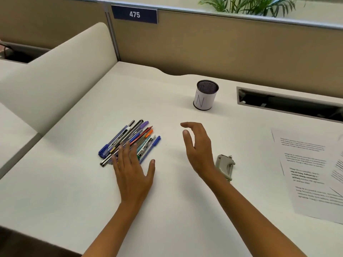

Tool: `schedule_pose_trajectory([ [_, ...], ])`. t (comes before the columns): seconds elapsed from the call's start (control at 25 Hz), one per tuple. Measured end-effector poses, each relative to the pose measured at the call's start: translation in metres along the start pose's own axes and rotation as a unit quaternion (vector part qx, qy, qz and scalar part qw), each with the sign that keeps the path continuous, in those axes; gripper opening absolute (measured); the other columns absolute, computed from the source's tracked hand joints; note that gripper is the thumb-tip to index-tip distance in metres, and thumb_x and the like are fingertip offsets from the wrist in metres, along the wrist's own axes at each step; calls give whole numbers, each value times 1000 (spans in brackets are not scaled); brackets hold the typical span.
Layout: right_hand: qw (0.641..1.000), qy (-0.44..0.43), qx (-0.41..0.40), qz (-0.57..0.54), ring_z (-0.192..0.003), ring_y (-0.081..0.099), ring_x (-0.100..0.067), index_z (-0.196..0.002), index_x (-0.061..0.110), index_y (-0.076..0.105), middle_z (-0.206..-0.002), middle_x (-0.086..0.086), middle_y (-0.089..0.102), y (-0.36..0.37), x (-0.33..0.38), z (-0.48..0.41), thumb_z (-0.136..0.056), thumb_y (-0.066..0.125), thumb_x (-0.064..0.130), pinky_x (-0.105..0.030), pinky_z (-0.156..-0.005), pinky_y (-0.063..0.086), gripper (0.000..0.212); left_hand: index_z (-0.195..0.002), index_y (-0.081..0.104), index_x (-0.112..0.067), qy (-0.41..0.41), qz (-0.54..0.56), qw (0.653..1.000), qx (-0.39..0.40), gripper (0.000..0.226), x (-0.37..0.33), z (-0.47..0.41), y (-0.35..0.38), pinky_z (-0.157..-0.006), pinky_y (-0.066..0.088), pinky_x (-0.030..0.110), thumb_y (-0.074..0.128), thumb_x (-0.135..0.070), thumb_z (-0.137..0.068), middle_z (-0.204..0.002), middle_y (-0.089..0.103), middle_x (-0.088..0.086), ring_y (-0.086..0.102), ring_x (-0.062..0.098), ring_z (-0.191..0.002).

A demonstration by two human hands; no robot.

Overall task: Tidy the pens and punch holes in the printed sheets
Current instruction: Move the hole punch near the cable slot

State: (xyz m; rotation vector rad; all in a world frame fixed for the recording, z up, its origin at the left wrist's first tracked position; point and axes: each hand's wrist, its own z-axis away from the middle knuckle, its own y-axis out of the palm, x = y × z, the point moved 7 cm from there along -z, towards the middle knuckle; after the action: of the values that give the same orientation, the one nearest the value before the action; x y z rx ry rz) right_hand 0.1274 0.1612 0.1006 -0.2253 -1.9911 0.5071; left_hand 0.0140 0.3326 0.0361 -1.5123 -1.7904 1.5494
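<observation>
**Pens loose, cup empty, sheets unpunched**

Pens [130, 140] lie bunched on the table [74, 182], well apart from the cup [205, 95]. Left hand [132, 175] spread flat, fingertips on the pens' near ends, gripping nothing. Right hand [198, 151] hovers open and curled, holding nothing. Punch [225, 166] sits just behind the right wrist; sheets [308, 169] further right.

Risk: a flat-handed sweep could roll pens off or scatter them; a full handful may slip. The right forearm could knock the punch.
</observation>
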Motion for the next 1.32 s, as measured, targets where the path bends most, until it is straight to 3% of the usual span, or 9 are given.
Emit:
schedule_pose_trajectory([
  [0.16, 998, 12, -37, 41, -112, 55, -12, -115, 16, 60, -115, 5, 61, -49, -16, 33, -96, 47, 18, -26, -93, 44, 23, -146, 34, -12, 75, 46, 995, 53, 61, -45, 21, 12, -121, 4, 44, 42, -42, -93, -154, 34, 5, 23, 23, -146],
  [0.28, 997, 47, -17, 61, -117, 50, -6, -120, 22, 56, -121, 10, 56, -85, -43, 50, -90, 56, 26, -18, -96, 42, 30, -147, 32, -24, 141, 87, 975, 145, 49, -86, 42, 33, -121, 4, 43, 35, -32, -99, -154, 32, -6, 25, 14, -145],
  [0.44, 986, 97, 120, 55, -127, 25, 17, -141, 33, 32, -139, 19, 31, -100, -84, 69, -76, 74, 45, 6, -95, 22, 78, -149, 26, -29, 152, 57, 969, 185, 50, -117, 72, 52, -121, 1, 41, 24, -32, -100, -158, 22, -10, 13, 14, -148],
  [0.56, 969, 116, 196, 92, -137, 17, 5, -150, 30, 15, -152, 15, 16, -97, -111, 80, -67, 78, 54, -10, -108, 19, 107, -151, 23, -25, 160, -3, 971, 176, 56, -122, 84, 57, -119, 8, 44, 16, -37, -97, -159, 19, -6, 14, 17, -148],
  [0.64, 965, 122, 216, 88, -142, 15, -3, -151, 26, 10, -156, 12, 13, -94, -120, 83, -65, 81, 50, -20, -113, 19, 114, -150, 26, -23, 158, -14, 972, 171, 55, -122, 85, 57, -118, 10, 43, 19, -36, -97, -158, 23, -4, 20, 18, -146],
  [0.72, 966, 117, 217, 84, -141, 16, -5, -152, 23, 9, -155, 9, 16, -91, -122, 82, -66, 82, 45, -20, -112, 19, 115, -150, 27, -23, 153, -18, 973, 174, 55, -122, 86, 57, -118, 10, 42, 20, -35, -97, -158, 24, -4, 21, 18, -146],
  [1.04, 984, 109, 136, 33, -127, 37, -8, -142, 12, 31, -136, 5, 39, -104, -119, 76, -62, 87, 32, -24, -108, 34, 100, -152, 20, -19, 130, -3, 976, 177, 62, -128, 88, 56, -121, 5, 41, 14, -41, -94, -159, 18, -6, 10, 13, -147],
  [1.16, 991, 116, 48, 39, -123, 40, -10, -138, 12, 35, -132, 4, 40, -125, -122, 66, -59, 87, 40, -21, -103, 34, 98, -151, 20, -17, 121, 32, 976, 178, 60, -149, 87, 61, -121, 0, 39, 23, -39, -96, -160, 15, -4, 4, 10, -147],
  [1.32, 979, 150, -106, 84, -117, 38, -17, -133, 6, 37, -128, -6, 41, -169, -136, 33, -55, 87, 46, -26, -100, 37, 100, -152, 15, -15, 143, 54, 972, 179, 59, -204, 74, 79, -121, -7, 37, 33, -34, -100, -161, 9, -3, -1, 10, -148],
])
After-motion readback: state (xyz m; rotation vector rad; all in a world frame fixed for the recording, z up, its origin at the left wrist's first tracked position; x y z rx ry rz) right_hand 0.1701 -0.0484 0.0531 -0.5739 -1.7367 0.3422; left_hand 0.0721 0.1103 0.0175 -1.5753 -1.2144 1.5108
